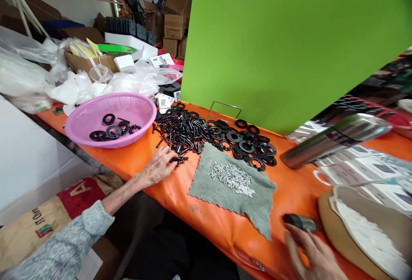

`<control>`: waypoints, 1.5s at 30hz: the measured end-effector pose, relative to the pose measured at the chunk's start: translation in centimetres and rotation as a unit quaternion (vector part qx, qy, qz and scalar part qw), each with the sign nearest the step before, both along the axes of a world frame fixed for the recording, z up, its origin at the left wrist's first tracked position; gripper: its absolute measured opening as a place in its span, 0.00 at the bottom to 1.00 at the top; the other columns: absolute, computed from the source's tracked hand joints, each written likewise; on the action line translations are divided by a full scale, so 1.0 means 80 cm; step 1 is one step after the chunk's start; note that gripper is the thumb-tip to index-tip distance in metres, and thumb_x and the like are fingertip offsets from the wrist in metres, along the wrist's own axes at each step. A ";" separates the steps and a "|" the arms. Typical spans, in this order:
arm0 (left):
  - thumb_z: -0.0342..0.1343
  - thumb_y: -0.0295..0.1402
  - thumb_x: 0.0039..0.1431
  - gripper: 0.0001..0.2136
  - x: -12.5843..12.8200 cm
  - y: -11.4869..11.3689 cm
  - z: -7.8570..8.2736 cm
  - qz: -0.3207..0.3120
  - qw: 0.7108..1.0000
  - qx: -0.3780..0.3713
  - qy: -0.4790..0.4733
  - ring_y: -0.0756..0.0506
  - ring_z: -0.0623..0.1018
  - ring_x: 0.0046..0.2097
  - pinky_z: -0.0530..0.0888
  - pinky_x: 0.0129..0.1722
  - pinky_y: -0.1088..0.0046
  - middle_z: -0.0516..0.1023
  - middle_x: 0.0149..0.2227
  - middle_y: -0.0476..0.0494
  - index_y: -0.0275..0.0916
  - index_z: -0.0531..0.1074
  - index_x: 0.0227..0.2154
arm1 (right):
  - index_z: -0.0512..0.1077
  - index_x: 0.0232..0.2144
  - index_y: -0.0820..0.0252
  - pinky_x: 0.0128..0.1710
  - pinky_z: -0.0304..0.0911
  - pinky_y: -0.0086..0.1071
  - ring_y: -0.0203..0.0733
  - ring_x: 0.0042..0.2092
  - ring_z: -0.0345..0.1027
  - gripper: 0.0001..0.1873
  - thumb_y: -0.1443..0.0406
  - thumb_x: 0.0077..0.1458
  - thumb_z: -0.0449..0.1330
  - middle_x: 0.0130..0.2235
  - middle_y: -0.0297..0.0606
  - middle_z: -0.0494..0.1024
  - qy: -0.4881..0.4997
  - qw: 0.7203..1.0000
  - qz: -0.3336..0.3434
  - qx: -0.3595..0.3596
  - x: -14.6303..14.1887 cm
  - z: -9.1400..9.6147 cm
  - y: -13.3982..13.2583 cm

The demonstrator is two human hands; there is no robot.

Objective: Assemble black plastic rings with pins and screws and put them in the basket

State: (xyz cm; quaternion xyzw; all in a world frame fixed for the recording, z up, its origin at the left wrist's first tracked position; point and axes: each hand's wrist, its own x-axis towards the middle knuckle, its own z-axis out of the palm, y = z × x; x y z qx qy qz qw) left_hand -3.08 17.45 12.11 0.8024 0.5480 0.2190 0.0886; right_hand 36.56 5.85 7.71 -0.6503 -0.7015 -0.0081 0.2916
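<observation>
My left hand [161,165] rests on the orange table [206,211], fingers curled and pinching at small black parts at the near edge of a heap of black pins [182,130]. My right hand [313,254] lies at the table's front edge, fingers closed around a short dark cylindrical tool [301,222]. Between my hands lies a grey cloth [234,190] with a pile of small silver screws [231,177] on it. Behind the cloth is a heap of black rings [246,142].
A pink basket [111,119] holding a few black rings sits at the left. A green board [289,44] stands behind the parts. A steel flask [334,139] lies to the right, near printed sheets and a tan bowl [363,237]. Bags and cartons crowd the back left.
</observation>
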 end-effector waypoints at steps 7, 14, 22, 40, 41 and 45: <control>0.53 0.32 0.60 0.08 0.028 0.007 -0.015 0.017 0.999 -0.036 0.027 0.41 0.69 0.44 0.67 0.47 0.59 0.71 0.39 0.43 0.40 0.74 0.40 | 0.68 0.36 0.57 0.40 0.66 0.38 0.46 0.39 0.71 0.17 0.57 0.62 0.43 0.35 0.42 0.75 -0.029 0.997 0.047 -0.045 -0.091 -0.019 0.074; 0.53 0.28 0.58 0.08 0.051 0.009 -0.019 0.079 0.994 -0.062 0.037 0.35 0.66 0.51 0.62 0.52 0.52 0.71 0.45 0.39 0.39 0.74 0.38 | 0.57 0.23 0.53 0.33 0.59 0.42 0.51 0.31 0.66 0.12 0.59 0.57 0.44 0.26 0.40 0.68 -0.069 0.994 0.014 -0.082 -0.105 -0.024 0.096; 0.51 0.25 0.56 0.06 0.049 0.010 -0.023 0.088 0.990 -0.096 -0.060 0.36 0.66 0.52 0.60 0.54 0.53 0.71 0.45 0.38 0.37 0.71 0.35 | 0.66 0.29 0.55 0.31 0.63 0.40 0.51 0.33 0.70 0.15 0.55 0.54 0.45 0.30 0.42 0.73 -0.017 0.997 0.018 -0.080 -0.103 -0.020 0.087; 0.71 0.38 0.42 0.18 0.074 -0.065 0.036 0.023 0.570 -0.418 -0.707 0.54 0.71 0.29 0.67 0.34 0.78 0.73 0.29 0.46 0.30 0.75 0.31 | 0.71 0.27 0.57 0.30 0.68 0.30 0.40 0.29 0.71 0.19 0.48 0.42 0.64 0.25 0.35 0.74 0.479 0.862 0.005 -0.163 -0.177 0.059 0.035; 0.71 0.37 0.42 0.17 0.076 -0.069 0.036 0.028 0.565 -0.421 -0.709 0.54 0.71 0.29 0.67 0.34 0.78 0.73 0.29 0.46 0.30 0.76 0.31 | 0.71 0.29 0.57 0.30 0.67 0.29 0.39 0.30 0.70 0.20 0.48 0.42 0.65 0.26 0.34 0.73 0.504 0.845 0.008 -0.177 -0.181 0.062 0.032; 0.71 0.36 0.42 0.18 0.081 -0.078 0.035 0.029 0.534 -0.443 -0.719 0.55 0.70 0.28 0.66 0.32 0.79 0.72 0.27 0.47 0.28 0.76 0.32 | 0.71 0.33 0.56 0.30 0.65 0.25 0.37 0.33 0.67 0.20 0.49 0.45 0.66 0.28 0.33 0.73 0.548 0.808 0.018 -0.217 -0.191 0.062 0.025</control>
